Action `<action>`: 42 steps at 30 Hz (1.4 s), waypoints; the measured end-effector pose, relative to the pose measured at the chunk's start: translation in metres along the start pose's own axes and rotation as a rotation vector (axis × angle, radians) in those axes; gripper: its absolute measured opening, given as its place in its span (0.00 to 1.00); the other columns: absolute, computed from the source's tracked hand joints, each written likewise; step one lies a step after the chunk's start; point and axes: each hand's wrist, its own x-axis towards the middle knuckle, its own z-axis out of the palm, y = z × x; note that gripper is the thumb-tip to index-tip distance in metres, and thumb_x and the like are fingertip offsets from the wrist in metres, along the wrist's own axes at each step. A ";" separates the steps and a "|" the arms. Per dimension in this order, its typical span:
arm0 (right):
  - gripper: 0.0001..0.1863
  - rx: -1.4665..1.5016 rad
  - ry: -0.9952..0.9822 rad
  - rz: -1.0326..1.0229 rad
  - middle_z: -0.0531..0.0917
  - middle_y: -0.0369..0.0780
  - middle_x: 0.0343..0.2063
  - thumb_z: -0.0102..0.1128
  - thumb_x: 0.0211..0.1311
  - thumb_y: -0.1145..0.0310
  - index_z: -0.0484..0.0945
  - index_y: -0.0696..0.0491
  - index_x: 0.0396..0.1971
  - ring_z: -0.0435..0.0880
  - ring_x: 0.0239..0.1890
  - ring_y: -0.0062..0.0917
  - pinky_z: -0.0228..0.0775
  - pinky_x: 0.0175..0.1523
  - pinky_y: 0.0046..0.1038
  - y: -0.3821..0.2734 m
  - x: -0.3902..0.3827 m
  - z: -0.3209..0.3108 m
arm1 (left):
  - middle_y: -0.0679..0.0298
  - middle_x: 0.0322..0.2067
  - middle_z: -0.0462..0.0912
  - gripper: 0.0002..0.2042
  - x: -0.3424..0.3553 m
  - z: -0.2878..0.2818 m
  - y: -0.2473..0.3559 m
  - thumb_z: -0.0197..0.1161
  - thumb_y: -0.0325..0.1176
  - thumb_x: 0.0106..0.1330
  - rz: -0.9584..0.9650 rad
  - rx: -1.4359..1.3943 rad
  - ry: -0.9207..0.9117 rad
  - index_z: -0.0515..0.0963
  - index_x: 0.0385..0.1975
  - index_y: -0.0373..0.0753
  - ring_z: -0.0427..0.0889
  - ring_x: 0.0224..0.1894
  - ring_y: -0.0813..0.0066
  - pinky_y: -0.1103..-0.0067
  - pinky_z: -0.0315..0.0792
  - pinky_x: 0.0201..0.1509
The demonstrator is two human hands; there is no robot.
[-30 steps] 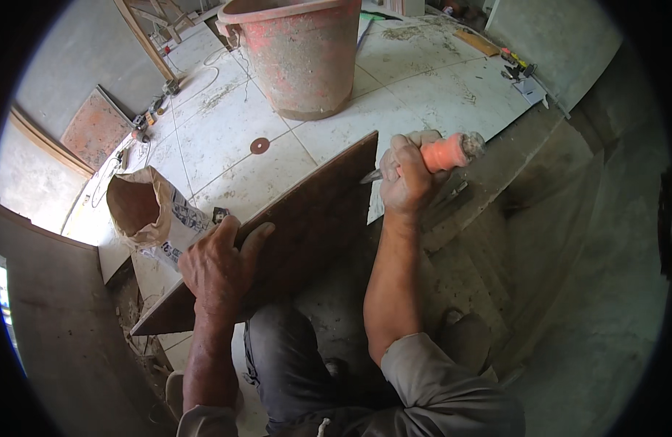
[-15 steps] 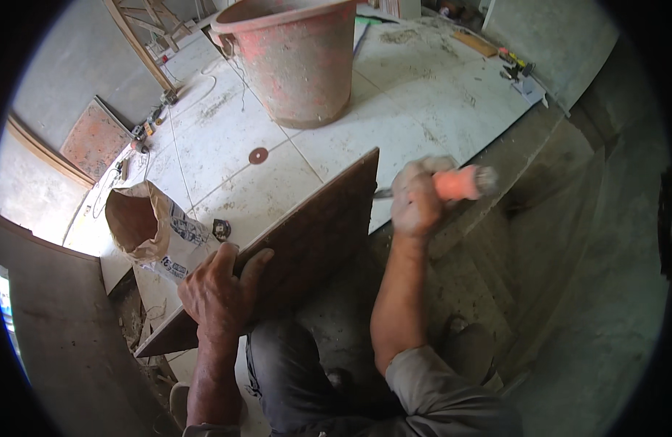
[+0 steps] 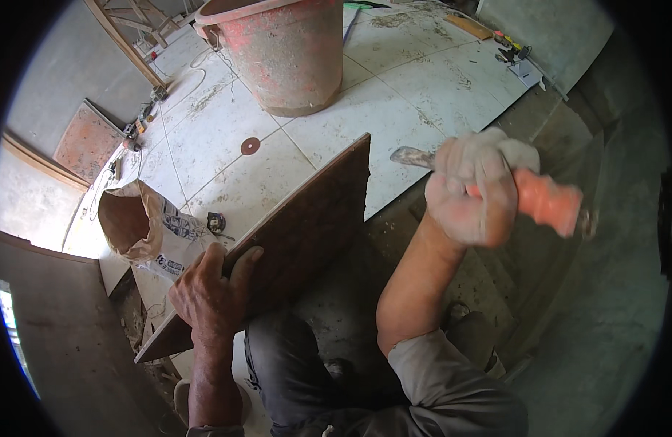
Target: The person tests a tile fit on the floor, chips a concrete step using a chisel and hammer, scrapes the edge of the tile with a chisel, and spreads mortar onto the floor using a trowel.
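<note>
So, my left fingers (image 3: 212, 258) clasp edge of dark slab (image 3: 314, 222), slanting across centre of frame; my right fingers (image 3: 489, 160) curl tight round orange-handled tool (image 3: 547, 200), right of frame, blade (image 3: 414, 156) apart from slab.

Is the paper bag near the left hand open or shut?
Open. The paper bag near the left hand has its mouth gaping wide, showing a brown inside. Whether anything lies at the bottom, I cannot tell.

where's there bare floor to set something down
Widest: the dusty white tiles right of the red bucket, beyond the dark slab. A smaller patch lies between the slab and the brown disc. It's crowded around the open paper sack and among the power tools farther left.
</note>
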 end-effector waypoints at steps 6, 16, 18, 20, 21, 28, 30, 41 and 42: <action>0.12 -0.412 0.238 0.243 0.64 0.33 0.16 0.52 0.43 0.82 0.60 0.53 0.26 0.62 0.14 0.14 0.58 0.18 0.20 0.038 -0.033 -0.022 | 0.58 0.14 0.74 0.21 0.005 -0.002 -0.002 0.66 0.51 0.51 0.051 0.031 0.077 0.69 0.16 0.39 0.76 0.19 0.57 0.68 0.66 0.24; 0.11 -0.655 0.346 0.404 0.57 0.28 0.13 0.54 0.46 0.75 0.59 0.48 0.20 0.56 0.13 0.14 0.53 0.18 0.18 0.039 -0.035 -0.011 | 0.59 0.14 0.74 0.21 0.001 -0.006 0.001 0.66 0.50 0.52 0.034 0.006 0.020 0.68 0.15 0.40 0.76 0.19 0.58 0.68 0.66 0.23; 0.13 -0.587 0.370 0.449 0.68 0.32 0.15 0.59 0.45 0.77 0.62 0.50 0.16 0.63 0.13 0.15 0.56 0.17 0.19 0.040 -0.050 -0.021 | 0.59 0.14 0.74 0.21 0.002 -0.007 0.002 0.65 0.51 0.52 0.037 -0.012 0.050 0.68 0.15 0.40 0.76 0.19 0.58 0.67 0.66 0.23; 0.13 -0.349 0.595 0.446 0.67 0.30 0.13 0.61 0.45 0.76 0.64 0.49 0.16 0.60 0.10 0.14 0.52 0.15 0.18 0.031 -0.062 -0.025 | 0.58 0.14 0.74 0.21 0.002 -0.007 0.003 0.65 0.51 0.52 0.020 -0.021 0.062 0.68 0.15 0.40 0.77 0.19 0.57 0.67 0.66 0.23; 0.13 -0.339 0.558 0.429 0.67 0.30 0.13 0.61 0.45 0.76 0.64 0.49 0.16 0.60 0.10 0.14 0.52 0.15 0.18 0.026 -0.065 -0.028 | 0.58 0.14 0.74 0.21 -0.002 -0.009 0.003 0.65 0.52 0.53 0.003 0.023 -0.018 0.68 0.15 0.40 0.77 0.20 0.57 0.67 0.66 0.23; 0.13 -0.532 0.655 0.848 0.64 0.28 0.10 0.60 0.48 0.74 0.65 0.47 0.15 0.60 0.09 0.12 0.50 0.14 0.17 -0.027 -0.118 -0.069 | 0.56 0.16 0.76 0.21 -0.005 -0.014 0.002 0.64 0.51 0.54 0.043 -0.044 0.029 0.69 0.16 0.39 0.78 0.23 0.55 0.65 0.67 0.25; 0.12 -0.641 0.800 1.039 0.65 0.28 0.11 0.62 0.48 0.71 0.65 0.46 0.18 0.61 0.09 0.14 0.52 0.14 0.18 -0.048 -0.153 -0.074 | 0.55 0.18 0.77 0.21 -0.002 -0.015 0.002 0.63 0.51 0.54 0.015 -0.014 0.012 0.69 0.17 0.38 0.78 0.23 0.53 0.65 0.67 0.26; 0.10 -0.647 0.866 1.014 0.69 0.31 0.14 0.63 0.48 0.69 0.68 0.49 0.25 0.68 0.13 0.18 0.61 0.19 0.22 -0.125 -0.152 -0.075 | 0.51 0.19 0.79 0.22 -0.001 -0.015 0.004 0.59 0.55 0.57 0.042 0.096 0.024 0.73 0.22 0.38 0.79 0.25 0.50 0.63 0.69 0.27; 0.10 -0.617 0.765 0.927 0.71 0.32 0.15 0.63 0.49 0.69 0.69 0.49 0.27 0.69 0.14 0.18 0.62 0.20 0.22 -0.136 -0.136 -0.070 | 0.51 0.19 0.79 0.22 -0.001 -0.016 0.005 0.59 0.55 0.57 0.076 0.075 0.027 0.73 0.22 0.38 0.79 0.25 0.50 0.63 0.69 0.27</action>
